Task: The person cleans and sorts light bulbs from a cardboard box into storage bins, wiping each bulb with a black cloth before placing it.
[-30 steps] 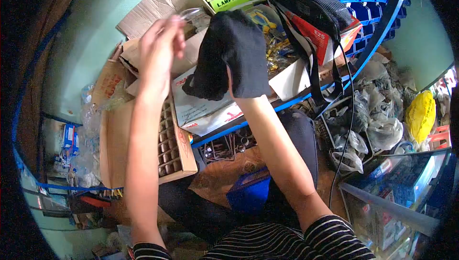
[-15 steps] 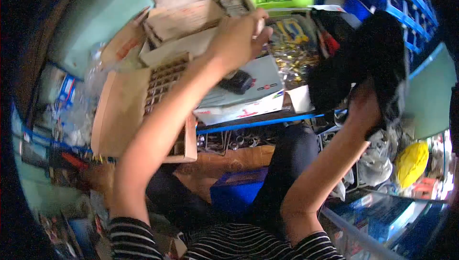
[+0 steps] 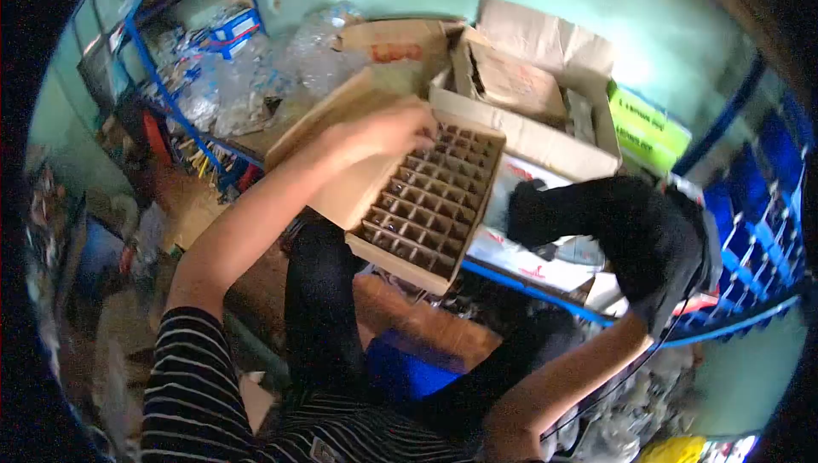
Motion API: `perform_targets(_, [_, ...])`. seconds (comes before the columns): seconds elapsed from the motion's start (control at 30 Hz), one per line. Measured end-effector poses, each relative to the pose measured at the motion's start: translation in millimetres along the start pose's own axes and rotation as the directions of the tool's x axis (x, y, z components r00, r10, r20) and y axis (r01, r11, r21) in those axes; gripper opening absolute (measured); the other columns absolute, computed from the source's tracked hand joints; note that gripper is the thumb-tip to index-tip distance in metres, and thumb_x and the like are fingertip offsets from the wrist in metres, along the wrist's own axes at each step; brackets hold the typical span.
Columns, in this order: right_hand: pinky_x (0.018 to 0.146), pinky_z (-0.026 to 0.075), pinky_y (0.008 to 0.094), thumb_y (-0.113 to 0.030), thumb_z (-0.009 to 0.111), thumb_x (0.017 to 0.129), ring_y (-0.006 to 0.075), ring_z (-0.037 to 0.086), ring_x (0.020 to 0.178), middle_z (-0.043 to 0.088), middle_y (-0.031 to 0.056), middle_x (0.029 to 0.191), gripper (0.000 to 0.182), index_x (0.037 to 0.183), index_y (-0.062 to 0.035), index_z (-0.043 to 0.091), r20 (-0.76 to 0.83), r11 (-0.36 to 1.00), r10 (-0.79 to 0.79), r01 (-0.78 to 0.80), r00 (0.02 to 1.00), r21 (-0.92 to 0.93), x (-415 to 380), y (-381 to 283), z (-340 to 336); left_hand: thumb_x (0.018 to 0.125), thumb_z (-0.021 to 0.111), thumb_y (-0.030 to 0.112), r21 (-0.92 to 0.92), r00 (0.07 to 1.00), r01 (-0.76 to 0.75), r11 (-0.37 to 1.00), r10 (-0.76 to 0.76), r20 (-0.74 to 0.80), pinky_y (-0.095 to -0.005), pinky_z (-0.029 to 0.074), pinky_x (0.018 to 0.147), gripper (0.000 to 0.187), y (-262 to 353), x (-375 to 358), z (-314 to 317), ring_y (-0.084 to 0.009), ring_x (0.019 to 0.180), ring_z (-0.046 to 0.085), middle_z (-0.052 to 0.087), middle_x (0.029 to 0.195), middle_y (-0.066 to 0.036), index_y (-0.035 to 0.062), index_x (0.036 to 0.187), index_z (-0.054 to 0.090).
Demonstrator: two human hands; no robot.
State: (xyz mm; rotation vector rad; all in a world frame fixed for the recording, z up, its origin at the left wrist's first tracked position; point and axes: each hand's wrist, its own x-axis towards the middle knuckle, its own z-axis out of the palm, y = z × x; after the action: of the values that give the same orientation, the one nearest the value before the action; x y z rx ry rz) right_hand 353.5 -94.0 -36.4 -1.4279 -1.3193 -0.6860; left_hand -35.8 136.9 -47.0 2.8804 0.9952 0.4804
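Note:
My left hand (image 3: 394, 131) reaches over the upper left corner of an open cardboard box (image 3: 405, 260). Its fingers are curled and pressed together at the cells; anything between them is hidden. Inside the box, a grid of cardboard dividers (image 3: 430, 207) forms small cells, some holding small shiny pieces. My right forearm ends in a large black covering (image 3: 652, 246), like a glove or dark cloth, which hides the fingers. It hangs over a white printed box (image 3: 532, 267) on the right. A dark shape merges with the covering at its left end.
Another open carton (image 3: 528, 135) stands behind, beside bright green boxes (image 3: 643, 126). Clear plastic bags (image 3: 243, 92) fill the left shelf. A blue shelf edge (image 3: 545, 295) runs across the front. Blue metal racking (image 3: 758, 224) rises at the right.
The view has turned left. My left hand has moved from above the white box to the divided box. The black covering now stretches over the white box.

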Motion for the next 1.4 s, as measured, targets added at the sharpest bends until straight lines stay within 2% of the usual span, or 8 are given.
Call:
perform_targets(0.3, [0.079, 0.049, 0.0427, -0.021, 0.061, 0.086, 0.0360, 0.060, 0.095, 0.061, 0.0164, 0.104, 0.025, 0.105, -0.0043, 0.060, 0.048, 1.000, 0.008, -0.008, 0.999, -0.003, -6, -13, 12, 0.087, 0.064, 0.015, 0.000, 0.987, 0.152, 0.988, -0.152, 0.055, -0.0467, 0.047, 0.082, 0.017, 16, 8, -14, -0.0405, 0.095, 0.061, 0.063, 0.096, -0.022, -0.0013, 0.092, 0.064])
perform_targets(0.5, [0.079, 0.049, 0.0416, -0.020, 0.059, 0.089, 0.0355, 0.060, 0.097, 0.060, 0.0167, 0.106, 0.025, 0.108, -0.0038, 0.059, 0.051, 0.999, -0.048, 0.048, 0.998, 0.008, -2, -45, 18, 0.089, 0.067, 0.014, -0.244, 0.953, 0.046, 0.969, -0.116, -0.281, -0.0369, 0.048, 0.078, 0.015, 71, -5, -76, -0.0271, 0.085, 0.063, 0.064, 0.090, -0.013, -0.0001, 0.093, 0.070])
perform_targets(0.9, [0.080, 0.049, 0.0393, -0.020, 0.057, 0.095, 0.0344, 0.059, 0.100, 0.058, 0.0172, 0.111, 0.026, 0.115, -0.0027, 0.056, 0.238, 0.967, -0.255, 0.252, 0.937, 0.041, 0, -154, 67, 0.099, 0.059, 0.011, -0.896, 0.758, -0.332, 0.295, -0.482, -0.439, -0.0219, 0.049, 0.080, 0.015, 183, -16, -26, -0.0070, 0.089, 0.061, 0.068, 0.096, -0.002, -0.0010, 0.107, 0.064])
perform_targets(1.03, [0.102, 0.040, 0.0396, -0.024, 0.054, 0.098, 0.0304, 0.054, 0.114, 0.057, 0.0173, 0.125, 0.038, 0.128, -0.0009, 0.053, 0.247, 0.893, -0.016, -0.097, 0.969, 0.439, -14, -139, 63, 0.096, 0.062, 0.011, -0.950, 0.785, -0.214, 0.226, -0.539, -0.305, -0.0260, 0.050, 0.083, 0.013, 185, -32, -23, -0.0098, 0.093, 0.061, 0.065, 0.103, -0.004, 0.0023, 0.106, 0.061])
perform_targets(1.07, [0.093, 0.045, 0.0384, -0.022, 0.057, 0.098, 0.0276, 0.058, 0.103, 0.060, 0.0140, 0.116, 0.032, 0.123, -0.0028, 0.054, 0.201, 0.888, 0.026, -0.115, 0.979, 0.445, -14, -134, 69, 0.096, 0.063, 0.017, -0.975, 0.834, -0.184, -0.127, -0.545, -0.086, -0.0282, 0.051, 0.079, 0.017, 191, -33, -19, -0.0115, 0.090, 0.061, 0.064, 0.098, -0.004, 0.0028, 0.105, 0.061])
perform_targets(1.2, [0.100, 0.045, 0.0346, -0.031, 0.049, 0.102, 0.0215, 0.056, 0.112, 0.060, 0.0073, 0.122, 0.038, 0.129, -0.0040, 0.054, 0.279, 0.293, 0.689, -0.609, 0.669, 0.737, -26, -135, 85, 0.102, 0.049, 0.029, -0.913, 0.912, 0.012, -0.408, -0.370, 0.177, -0.0285, 0.053, 0.066, 0.025, 214, -35, 12, -0.0134, 0.080, 0.061, 0.059, 0.097, -0.005, 0.0064, 0.110, 0.054])
perform_targets(1.3, [0.100, 0.045, 0.0327, -0.035, 0.047, 0.102, 0.0233, 0.058, 0.111, 0.062, 0.0102, 0.119, 0.043, 0.129, -0.0017, 0.056, 0.247, 0.278, 0.751, -0.632, 0.612, 0.723, -27, -92, 87, 0.098, 0.057, 0.023, -0.833, 0.940, 0.142, -0.534, -0.192, 0.284, -0.0362, 0.054, 0.073, 0.029, 230, -32, 38, -0.0175, 0.092, 0.062, 0.057, 0.101, -0.005, 0.0057, 0.121, 0.053])
perform_targets(1.4, [0.092, 0.048, 0.0339, -0.035, 0.050, 0.100, 0.0224, 0.061, 0.100, 0.064, 0.0106, 0.110, 0.039, 0.120, -0.0025, 0.058, 0.338, 0.660, 0.361, -0.494, 0.869, 0.566, -9, -91, 62, 0.096, 0.054, 0.010, -0.603, 0.877, 0.274, -0.749, -0.062, 0.477, -0.0407, 0.055, 0.078, 0.029, 242, -29, 32, -0.0188, 0.095, 0.062, 0.060, 0.104, -0.007, 0.0040, 0.124, 0.054])
